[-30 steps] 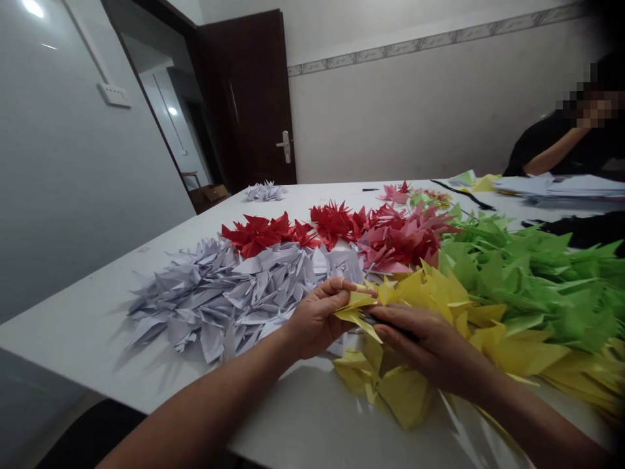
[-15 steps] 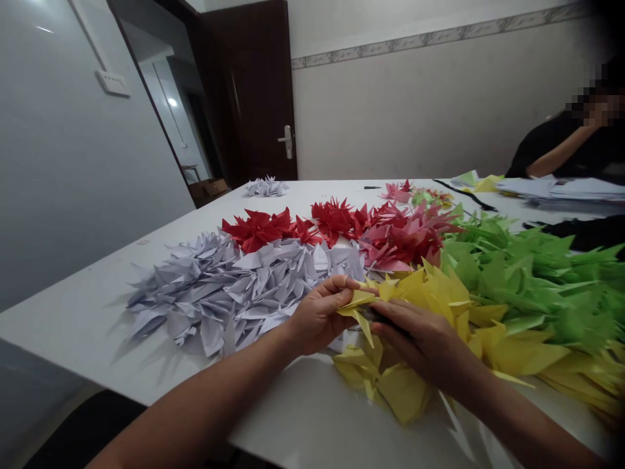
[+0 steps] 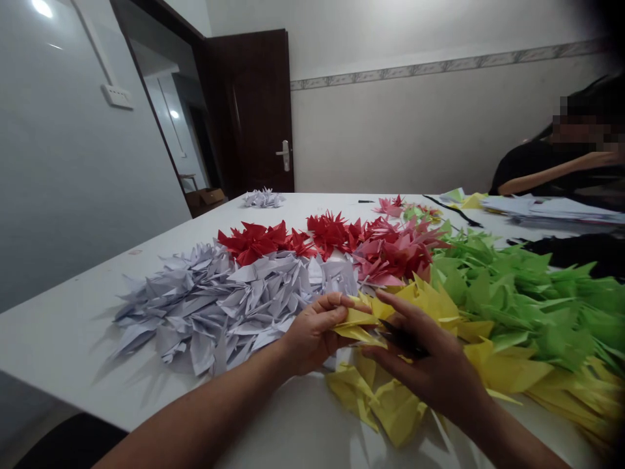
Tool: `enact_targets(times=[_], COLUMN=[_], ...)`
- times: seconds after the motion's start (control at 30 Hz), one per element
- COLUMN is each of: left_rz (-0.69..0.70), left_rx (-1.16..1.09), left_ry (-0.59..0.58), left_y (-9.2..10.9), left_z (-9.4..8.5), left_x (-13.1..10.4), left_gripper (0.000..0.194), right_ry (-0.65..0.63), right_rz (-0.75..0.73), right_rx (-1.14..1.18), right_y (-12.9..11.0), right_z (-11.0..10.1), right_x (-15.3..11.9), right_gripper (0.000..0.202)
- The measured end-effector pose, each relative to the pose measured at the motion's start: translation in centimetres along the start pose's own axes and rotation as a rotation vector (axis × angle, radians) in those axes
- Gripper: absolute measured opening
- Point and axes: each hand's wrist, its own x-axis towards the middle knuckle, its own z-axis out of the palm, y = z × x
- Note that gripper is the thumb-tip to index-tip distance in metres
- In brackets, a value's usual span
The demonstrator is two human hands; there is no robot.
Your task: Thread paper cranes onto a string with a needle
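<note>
Pinched between the thumb and fingers of my left hand (image 3: 316,329) is a yellow folded-paper piece (image 3: 359,319) with pointed ends. A dark, slim pointed tool (image 3: 405,339) lies in my right hand (image 3: 430,358); its exact kind is hard to make out. The tool's tip is close to the yellow piece, and my right thumb and forefinger are spread on either side of it. Loose yellow folded papers (image 3: 398,410) lie on the table below both hands. A heap of white folded papers (image 3: 263,293) is beyond my left hand.
Red folded papers (image 3: 254,241), pink ones (image 3: 390,251) and a green heap (image 3: 512,293) spread across the white table (image 3: 161,397). Farther back are a small white pile (image 3: 263,198), a black cord (image 3: 454,212) and stacked paper sheets (image 3: 541,207). Another person (image 3: 532,166) sits at the far right.
My right thumb and forefinger have spread apart, showing more of the dark tool. The yellow piece stays in my left hand. The whole view has tilted up slightly.
</note>
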Motion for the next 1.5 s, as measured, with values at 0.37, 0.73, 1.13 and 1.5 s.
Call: enact_targets(times=[0.37,0.73,1.13,1.5], left_rz=[0.152,0.262,0.428,0.6], left_rx=[0.287,0.484,0.711,0.927], left_ry=[-0.002,0.223,0.212,0.116], left_y=[-0.5,-0.1,-0.9,-1.2], left_z=[0.8,1.5,0.5,-0.8], left_x=[-0.3,-0.7,-0.6,-0.4], left_gripper=[0.037,0.045,0.026,0.017], right_ry=[0.113,0.315,0.825,0.869], right_rz=[0.019,-0.011,0.555,0.572], right_rx=[-0.026,-0.245,-0.787,-0.745], right_y=[-0.4,1.0,10.6,9.0], right_z=[-0.8,-4.0,-13.6,-15.1], right_x=[0.9,1.6,1.6,1.6], right_gripper=[0.008,0.01,0.039,0.039])
